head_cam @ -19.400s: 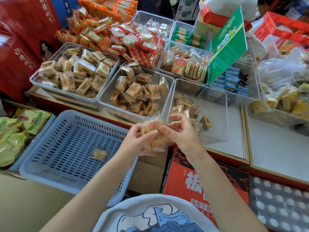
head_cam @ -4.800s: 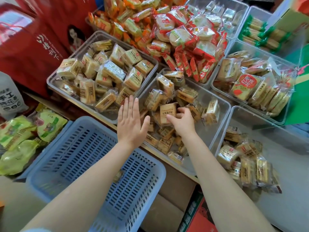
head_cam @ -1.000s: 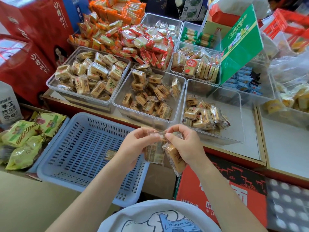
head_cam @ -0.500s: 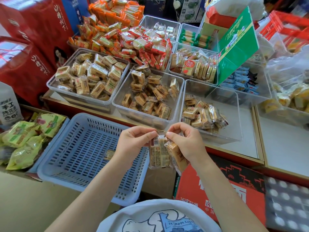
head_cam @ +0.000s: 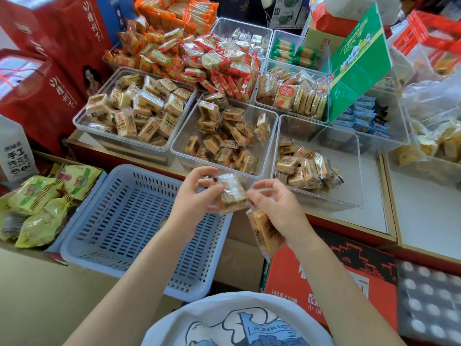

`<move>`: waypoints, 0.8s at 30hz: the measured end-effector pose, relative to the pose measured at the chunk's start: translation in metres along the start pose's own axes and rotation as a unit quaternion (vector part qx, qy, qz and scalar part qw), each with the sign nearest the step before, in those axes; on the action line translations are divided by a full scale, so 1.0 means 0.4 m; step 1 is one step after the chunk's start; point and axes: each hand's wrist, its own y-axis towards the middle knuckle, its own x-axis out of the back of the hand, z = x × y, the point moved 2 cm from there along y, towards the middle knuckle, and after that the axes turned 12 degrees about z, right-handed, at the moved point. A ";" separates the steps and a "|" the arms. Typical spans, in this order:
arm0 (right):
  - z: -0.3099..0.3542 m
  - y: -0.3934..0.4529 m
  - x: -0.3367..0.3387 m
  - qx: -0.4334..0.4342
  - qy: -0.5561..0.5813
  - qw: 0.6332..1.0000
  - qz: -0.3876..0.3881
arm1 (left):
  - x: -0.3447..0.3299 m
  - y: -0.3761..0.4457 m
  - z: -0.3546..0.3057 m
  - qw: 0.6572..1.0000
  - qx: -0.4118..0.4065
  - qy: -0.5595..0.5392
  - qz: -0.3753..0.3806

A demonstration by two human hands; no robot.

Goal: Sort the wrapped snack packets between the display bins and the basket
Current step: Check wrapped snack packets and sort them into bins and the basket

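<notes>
The left hand (head_cam: 192,196) is pinching a wrapped snack packet (head_cam: 230,196) with its fingers (head_cam: 212,189) curled onto the near edge, while the right hand (head_cam: 277,208) is touching the packet's other end with its fingertips and clamping a second packet (head_cam: 264,233) under the palm. Both packets are hanging over the gap between the blue basket (head_cam: 119,221) and the middle clear bin (head_cam: 224,136). The risk, as I am judging it, is the lower packet: held loosely and slick in its film, it could be slipping down onto the red carton (head_cam: 324,278) below. The worktop (head_cam: 369,211) is carrying clear bins crowded edge to edge, with red boxes (head_cam: 37,91) and green bags (head_cam: 37,203) to the left.
</notes>
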 end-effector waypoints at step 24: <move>0.020 0.022 -0.019 0.034 -0.023 0.999 0.004 | 0.006 0.000 0.000 0.988 -0.061 0.115 0.077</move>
